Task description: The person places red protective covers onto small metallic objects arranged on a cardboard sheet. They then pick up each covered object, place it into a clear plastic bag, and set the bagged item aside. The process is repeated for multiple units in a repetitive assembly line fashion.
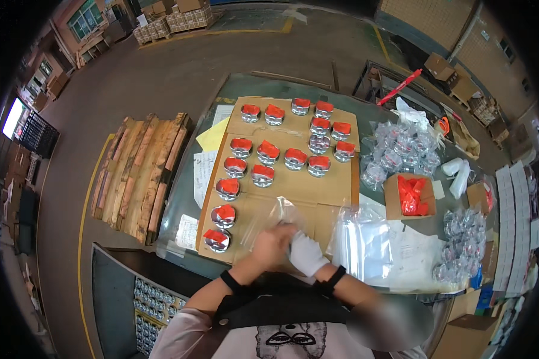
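Note:
My bare left hand (272, 243) and my white-gloved right hand (306, 255) meet over the front of a cardboard sheet (305, 194). Between them a clear plastic bag (283, 211) stands up, its top pointing away from me. Both hands are closed at the bag's lower part; whether something is inside it is hidden by my fingers. Several silvery, round, piston-like metal parts (263, 175) stand on the cardboard, most topped with red pieces. The closest one (217, 240) is left of my left hand. Flat clear bags (360, 242) lie in a stack right of my gloved hand.
An open carton (391, 200) holds red pieces. Bagged metal parts are heaped at the far right (401, 149) and near right (463, 239). Papers (205, 179) edge the table. A wooden pallet (139, 179) and a bin of metal parts (117, 269) stand on the left.

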{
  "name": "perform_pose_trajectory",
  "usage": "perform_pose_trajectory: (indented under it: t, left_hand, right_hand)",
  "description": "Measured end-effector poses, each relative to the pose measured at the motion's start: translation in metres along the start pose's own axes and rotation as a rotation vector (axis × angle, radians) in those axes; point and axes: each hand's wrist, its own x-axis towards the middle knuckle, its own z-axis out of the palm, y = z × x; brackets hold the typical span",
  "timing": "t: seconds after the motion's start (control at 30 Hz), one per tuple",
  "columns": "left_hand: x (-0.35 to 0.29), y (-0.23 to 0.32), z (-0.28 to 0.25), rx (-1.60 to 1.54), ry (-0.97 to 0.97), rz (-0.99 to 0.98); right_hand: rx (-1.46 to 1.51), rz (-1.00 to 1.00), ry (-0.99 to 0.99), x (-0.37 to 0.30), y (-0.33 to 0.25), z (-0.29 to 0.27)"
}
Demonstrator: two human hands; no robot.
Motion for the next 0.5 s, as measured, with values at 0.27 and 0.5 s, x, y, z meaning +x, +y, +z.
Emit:
perform_pose_trajectory:
  t: [0.27, 0.5]
  left_hand:
    - [0.003, 0.028, -0.035, -0.716, 0.16, -0.613]
    - [0.009, 0.016, -0.035, 0.129, -0.148, -0.277]
  right_hand:
    - [0.796, 0.042, -0.081, 0.002, -0.05, -0.083]
    - [0.486, 0.37, 0.089, 0.001, -0.046, -0.086]
